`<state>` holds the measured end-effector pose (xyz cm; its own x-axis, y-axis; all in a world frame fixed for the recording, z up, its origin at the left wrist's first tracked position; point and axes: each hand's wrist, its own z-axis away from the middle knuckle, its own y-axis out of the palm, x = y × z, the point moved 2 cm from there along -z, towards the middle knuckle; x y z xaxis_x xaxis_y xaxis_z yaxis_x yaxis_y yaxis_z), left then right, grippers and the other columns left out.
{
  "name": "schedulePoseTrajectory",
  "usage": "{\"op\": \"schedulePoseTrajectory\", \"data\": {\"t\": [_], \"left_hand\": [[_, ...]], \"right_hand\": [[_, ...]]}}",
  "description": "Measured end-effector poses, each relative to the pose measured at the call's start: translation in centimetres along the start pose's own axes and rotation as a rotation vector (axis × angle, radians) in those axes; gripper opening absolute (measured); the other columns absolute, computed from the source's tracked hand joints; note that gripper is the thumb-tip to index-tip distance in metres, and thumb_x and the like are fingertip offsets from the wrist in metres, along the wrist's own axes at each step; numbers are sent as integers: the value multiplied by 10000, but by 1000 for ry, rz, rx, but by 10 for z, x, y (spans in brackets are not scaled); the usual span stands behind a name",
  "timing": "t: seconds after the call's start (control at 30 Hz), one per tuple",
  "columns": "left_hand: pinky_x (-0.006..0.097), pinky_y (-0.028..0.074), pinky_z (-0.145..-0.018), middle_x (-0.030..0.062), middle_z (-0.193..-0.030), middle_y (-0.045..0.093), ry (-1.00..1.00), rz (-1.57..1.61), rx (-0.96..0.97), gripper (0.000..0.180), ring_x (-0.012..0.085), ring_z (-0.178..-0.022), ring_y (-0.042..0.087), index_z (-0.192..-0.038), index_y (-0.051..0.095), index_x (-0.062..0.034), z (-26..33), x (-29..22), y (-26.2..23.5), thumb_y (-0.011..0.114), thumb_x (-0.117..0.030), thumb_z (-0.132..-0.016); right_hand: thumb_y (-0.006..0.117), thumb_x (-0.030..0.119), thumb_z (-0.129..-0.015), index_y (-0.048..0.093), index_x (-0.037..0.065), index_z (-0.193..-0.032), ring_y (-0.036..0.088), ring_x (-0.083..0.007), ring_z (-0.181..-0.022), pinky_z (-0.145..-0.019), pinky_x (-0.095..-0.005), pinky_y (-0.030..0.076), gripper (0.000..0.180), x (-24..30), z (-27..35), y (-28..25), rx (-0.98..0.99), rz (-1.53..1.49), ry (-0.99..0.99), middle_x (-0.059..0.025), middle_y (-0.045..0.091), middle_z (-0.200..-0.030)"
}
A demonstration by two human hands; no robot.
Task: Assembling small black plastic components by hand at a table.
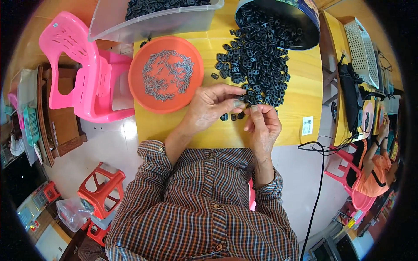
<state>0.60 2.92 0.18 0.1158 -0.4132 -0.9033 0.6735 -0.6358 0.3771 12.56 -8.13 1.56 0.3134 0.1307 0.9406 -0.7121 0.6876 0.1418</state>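
Both hands pinch one black piece at the table's (pixel 300 87) near edge.
A big black heap (pixel 254 61) remains; orange plate (pixel 166 74) holds pins; left hand (pixel 213 108) and right hand (pixel 261 124) grip piece (pixel 244 99); few loose pieces (pixel 231 116) beside.

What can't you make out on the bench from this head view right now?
- Small black piece at the fingertips: hidden by the left hand and right hand.
- Clear bin and dark tub: cut off by the top edge.
- Pins in the orange dish: too small to tell apart.
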Motion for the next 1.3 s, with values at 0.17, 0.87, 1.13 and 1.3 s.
{"op": "schedulePoseTrajectory", "data": {"t": [0.17,0.87,1.13,1.3], "left_hand": [[296,552,-811,117,-997,653,89,102,-1,265,196,-916,658,-1114,588,48,1,-2,4,600,44,-850],[247,502,-796,88,-1076,650,31,76,106,296,126,-953,608,-1140,613,0,-1,0,3,578,22,-847],[281,510,-810,117,-1111,603,9,333,149,343,161,-958,598,-1190,564,38,-3,9,0,548,39,-847],[279,490,-824,111,-1089,597,21,400,197,369,146,-925,585,-1211,540,56,-3,14,0,558,20,-843]], "right_hand": [[594,118,-900,558,21,-907,489,-43,-488,-440,-176,378,104,3,2,1,4,-52,0,-57,651,-780],[595,113,-901,553,30,-915,501,-45,-500,-453,-180,392,94,5,6,3,48,-26,-10,-66,657,-793],[583,96,-901,551,22,-917,497,-45,-499,-458,-181,397,82,5,3,2,22,-80,36,-71,653,-785],[589,75,-891,544,26,-907,499,-48,-505,-455,-188,405,68,9,7,5,36,-79,-23,-65,641,-771]]}}
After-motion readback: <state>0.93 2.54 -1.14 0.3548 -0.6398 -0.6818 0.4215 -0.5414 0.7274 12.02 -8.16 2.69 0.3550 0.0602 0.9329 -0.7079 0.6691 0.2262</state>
